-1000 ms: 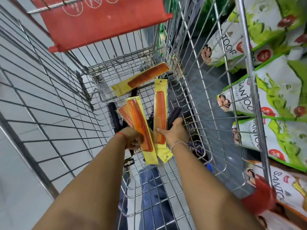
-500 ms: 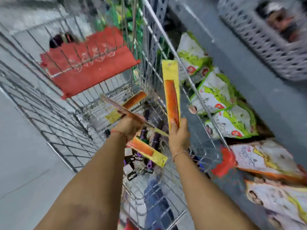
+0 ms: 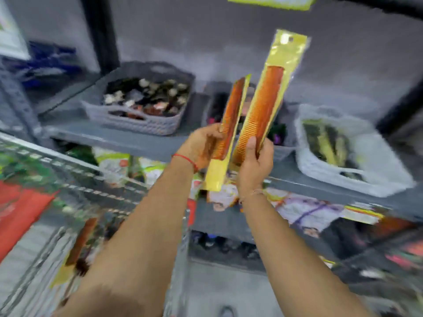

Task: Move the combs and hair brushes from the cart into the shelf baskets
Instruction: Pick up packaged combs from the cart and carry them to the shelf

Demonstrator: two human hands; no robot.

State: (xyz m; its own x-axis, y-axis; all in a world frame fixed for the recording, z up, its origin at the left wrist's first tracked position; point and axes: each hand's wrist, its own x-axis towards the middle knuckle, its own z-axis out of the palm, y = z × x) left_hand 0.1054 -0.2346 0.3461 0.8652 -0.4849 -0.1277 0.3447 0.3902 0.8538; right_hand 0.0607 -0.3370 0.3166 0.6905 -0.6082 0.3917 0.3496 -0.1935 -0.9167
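Observation:
My right hand grips the lower end of a long orange comb in yellow packaging, held upright. My left hand holds orange packaged combs edge-on, their yellow card hanging below. Both are raised in front of a grey shelf. A white basket at the right holds yellow packaged combs. A middle basket with dark brushes sits mostly hidden behind the combs. The wire cart is at lower left with another orange comb inside.
A grey woven basket of small hair accessories sits on the shelf at left. Packaged goods fill the lower shelf. The cart's red seat flap is at far left. A dark upright post stands behind. The view is blurred.
Both hands have lifted the combs out of the cart and up to shelf height. The view has swung from the cart to the shelf baskets.

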